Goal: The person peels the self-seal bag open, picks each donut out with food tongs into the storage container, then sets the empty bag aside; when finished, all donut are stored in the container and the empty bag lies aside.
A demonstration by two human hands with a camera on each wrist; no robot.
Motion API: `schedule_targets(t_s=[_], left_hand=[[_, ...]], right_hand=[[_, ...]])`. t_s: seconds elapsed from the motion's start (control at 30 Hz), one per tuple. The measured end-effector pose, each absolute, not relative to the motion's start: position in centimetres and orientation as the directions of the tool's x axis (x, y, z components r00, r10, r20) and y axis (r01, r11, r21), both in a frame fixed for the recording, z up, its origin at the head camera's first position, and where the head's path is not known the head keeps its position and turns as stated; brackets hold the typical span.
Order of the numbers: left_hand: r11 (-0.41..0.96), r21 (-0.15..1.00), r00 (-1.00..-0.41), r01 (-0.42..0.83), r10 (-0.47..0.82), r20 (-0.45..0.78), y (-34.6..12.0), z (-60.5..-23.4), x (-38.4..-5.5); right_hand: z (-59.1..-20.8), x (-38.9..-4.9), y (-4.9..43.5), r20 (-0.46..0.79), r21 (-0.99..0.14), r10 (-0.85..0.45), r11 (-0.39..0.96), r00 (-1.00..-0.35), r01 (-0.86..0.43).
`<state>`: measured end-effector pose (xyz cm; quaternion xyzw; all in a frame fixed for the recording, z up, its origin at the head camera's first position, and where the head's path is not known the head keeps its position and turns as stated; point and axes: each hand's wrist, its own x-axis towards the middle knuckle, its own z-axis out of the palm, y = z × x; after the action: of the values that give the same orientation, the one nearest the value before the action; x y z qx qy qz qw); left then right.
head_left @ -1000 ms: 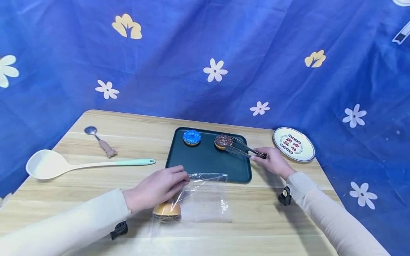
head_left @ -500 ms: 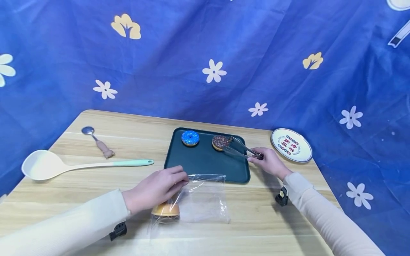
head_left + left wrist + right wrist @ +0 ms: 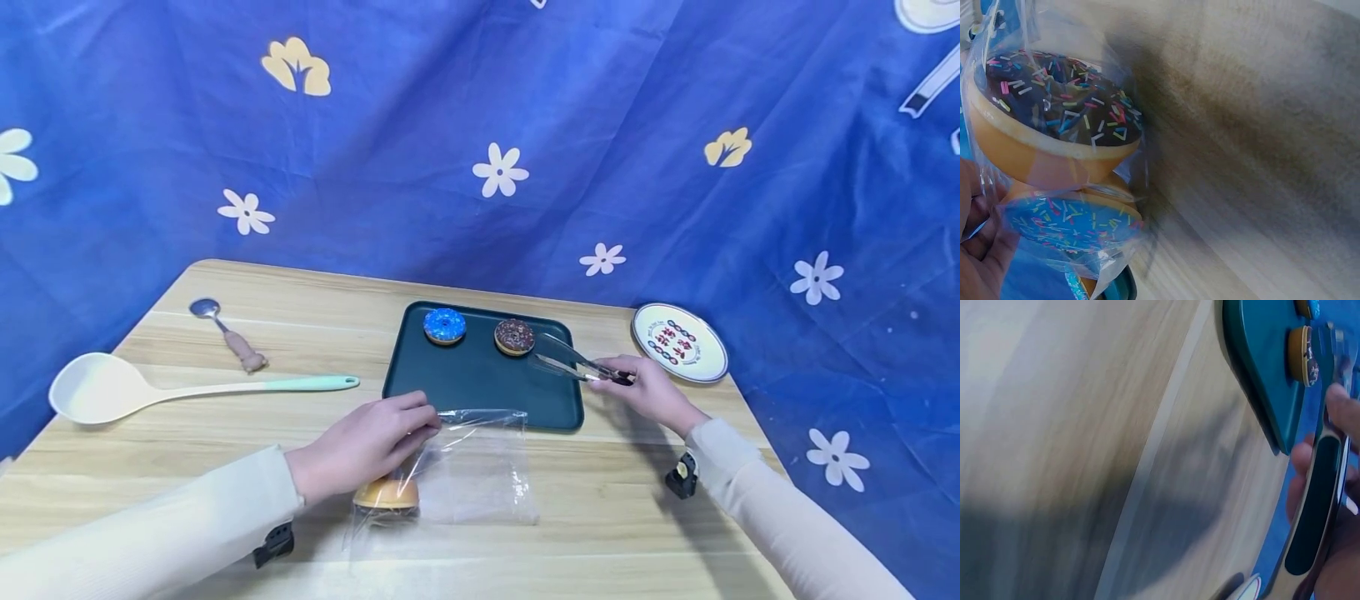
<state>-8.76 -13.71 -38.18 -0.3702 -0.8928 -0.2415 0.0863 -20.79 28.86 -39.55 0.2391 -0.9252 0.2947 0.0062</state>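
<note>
Backed by a blue cloth (image 3: 412,108), printed with white flowers and yellow leaves. Spread below with a pale wood-grain table (image 3: 187,450), rounded at the far left corner. Topped toward the far middle by a dark green tray (image 3: 450,387) with a raised rim. Flanked at left by a white ladle (image 3: 105,389), bowl near the table's left edge, mint handle toward the tray, and at the far right corner by a patterned plate (image 3: 707,358). Roomy over bare wood between ladle and tray, and over the tray's near half; tight at its near rim, met in view by the upper edge of a clear bag (image 3: 480,479). Gripping the bag with curled fingers of the left hand (image 3: 367,446); holding tongs (image 3: 1315,506) in the right hand (image 3: 656,393), tips parted just right of a chocolate doughnut (image 3: 514,337). Completed by a spoon (image 3: 247,356) beyond the ladle, a blue doughnut (image 3: 445,326) on the tray's far left, and, inside the bag, a chocolate-topped one (image 3: 1035,103) and a blue-topped one (image 3: 1072,222). Unchanged at bag and left hand from half a second earlier; drawn slightly nearer and rightward with the tongs, away from the chocolate doughnut.
</note>
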Motion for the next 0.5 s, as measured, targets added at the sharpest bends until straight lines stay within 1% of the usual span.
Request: schedule_targets(t_s=[0.13, 0.23, 0.37, 0.5], left_hand=[[0.614, 0.366, -0.714, 0.7, 0.614, 0.337, -13.7, -38.3, -8.8], [0.622, 0.378, -0.727, 0.686, 0.607, 0.321, -13.8, -38.2, -8.8], [0.626, 0.398, -0.74, 0.671, 0.603, 0.298, -14.1, -38.1, -8.8], [0.627, 0.403, -0.743, 0.667, 0.599, 0.298, -14.3, -38.1, -8.9]], right_hand=[[-39.1, -19.7, 29.6, 0.096, -0.564, -0.47, 0.7, -0.877, -0.437], [-38.8, -18.9, 30.0, 0.07, -0.549, -0.501, 0.703, -0.863, -0.453], [-38.3, -17.8, 30.3, 0.058, -0.551, -0.557, 0.674, -0.828, -0.492], [-38.1, -16.9, 30.2, 0.056, -0.59, -0.617, 0.614, -0.785, -0.524]])
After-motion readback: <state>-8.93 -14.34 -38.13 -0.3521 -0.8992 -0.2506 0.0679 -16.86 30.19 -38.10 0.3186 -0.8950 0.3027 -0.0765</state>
